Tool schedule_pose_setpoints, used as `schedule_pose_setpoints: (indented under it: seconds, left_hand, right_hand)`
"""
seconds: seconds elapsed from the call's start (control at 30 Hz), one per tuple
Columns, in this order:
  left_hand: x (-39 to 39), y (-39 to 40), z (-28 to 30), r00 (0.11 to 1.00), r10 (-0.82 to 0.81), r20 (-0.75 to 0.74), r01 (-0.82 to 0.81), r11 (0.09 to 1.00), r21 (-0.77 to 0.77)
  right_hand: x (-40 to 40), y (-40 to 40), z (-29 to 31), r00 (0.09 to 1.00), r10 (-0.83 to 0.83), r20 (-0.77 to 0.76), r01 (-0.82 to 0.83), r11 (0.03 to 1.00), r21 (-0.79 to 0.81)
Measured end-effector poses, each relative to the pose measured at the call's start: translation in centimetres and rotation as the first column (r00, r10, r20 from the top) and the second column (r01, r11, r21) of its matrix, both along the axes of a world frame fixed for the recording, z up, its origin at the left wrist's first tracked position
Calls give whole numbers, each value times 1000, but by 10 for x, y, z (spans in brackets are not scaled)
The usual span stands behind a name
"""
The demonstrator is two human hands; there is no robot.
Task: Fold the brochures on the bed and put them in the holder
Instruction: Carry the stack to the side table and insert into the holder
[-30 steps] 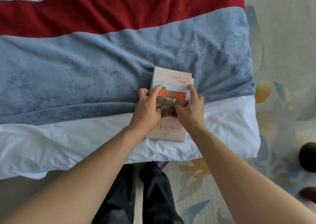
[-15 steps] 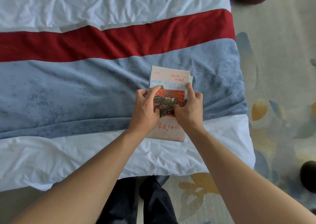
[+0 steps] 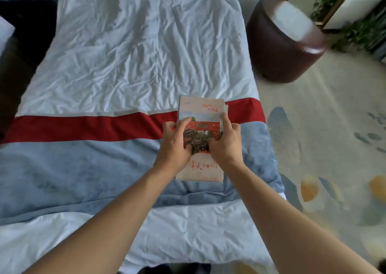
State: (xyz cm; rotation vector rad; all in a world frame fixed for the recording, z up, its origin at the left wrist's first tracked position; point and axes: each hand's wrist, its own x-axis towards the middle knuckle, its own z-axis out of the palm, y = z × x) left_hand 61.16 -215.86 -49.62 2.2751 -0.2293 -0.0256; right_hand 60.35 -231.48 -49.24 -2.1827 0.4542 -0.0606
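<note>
A stack of folded brochures (image 3: 201,109) with a red building photo and red Chinese lettering is held upright-lengthwise above the bed. My left hand (image 3: 175,146) grips its left edge, thumb on the cover. My right hand (image 3: 226,146) grips the right edge, thumb also on the cover. The stack's lower end hovers over the blue-grey blanket (image 3: 83,169). No holder is in view.
The bed has a wrinkled white sheet (image 3: 135,54), a red band (image 3: 83,127) and the blue blanket. A dark brown round stool (image 3: 284,43) stands right of the bed on patterned carpet (image 3: 323,148). Potted plants (image 3: 355,27) are at the far right.
Both hands have lifted the brochure stack off the bed and carried it forward over the red band. The view has tilted up, revealing the stool and more of the white sheet.
</note>
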Motion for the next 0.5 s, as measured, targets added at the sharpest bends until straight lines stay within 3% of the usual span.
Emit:
schedule_pose_setpoints:
  seconds: [0.5]
  left_hand:
    - [60, 35, 235, 962, 49, 267, -23, 995, -97]
  right_hand:
    - [60, 32, 252, 954, 60, 295, -40, 996, -74]
